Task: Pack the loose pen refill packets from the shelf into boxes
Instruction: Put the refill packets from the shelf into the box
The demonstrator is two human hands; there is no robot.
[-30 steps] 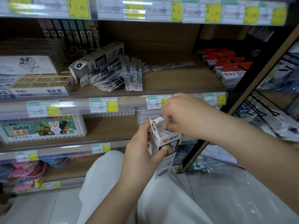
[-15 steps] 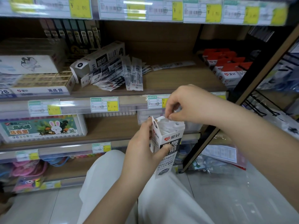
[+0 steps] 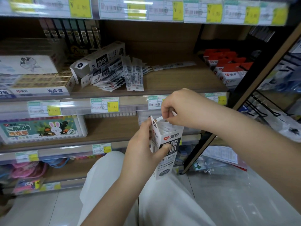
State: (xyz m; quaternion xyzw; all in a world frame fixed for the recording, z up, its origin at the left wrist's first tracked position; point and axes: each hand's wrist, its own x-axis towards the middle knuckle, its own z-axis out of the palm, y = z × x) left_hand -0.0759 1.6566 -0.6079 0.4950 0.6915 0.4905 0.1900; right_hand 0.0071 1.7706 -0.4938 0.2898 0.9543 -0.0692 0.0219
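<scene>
My left hand (image 3: 143, 149) grips a white and black refill box (image 3: 167, 150), held upright over my lap with its top open and packets showing inside. My right hand (image 3: 182, 110) is at the box's mouth, its fingertips pinched on the white top flap. A pile of loose refill packets (image 3: 120, 75) lies on the wooden shelf (image 3: 179, 79) above. A second white box (image 3: 99, 60) lies tilted on top of that pile. One more packet (image 3: 174, 65) lies alone further back on the shelf.
Eraser boxes (image 3: 40, 82) stand left of the pile and red-topped boxes (image 3: 228, 69) on the right. A marker case (image 3: 42, 129) sits on the shelf below. Price labels (image 3: 105, 105) line the shelf edges. A black frame post (image 3: 244, 88) rises on the right.
My right hand has risen a little from the box's mouth and now pinches the top flap. The box and my left hand have stayed almost still.
</scene>
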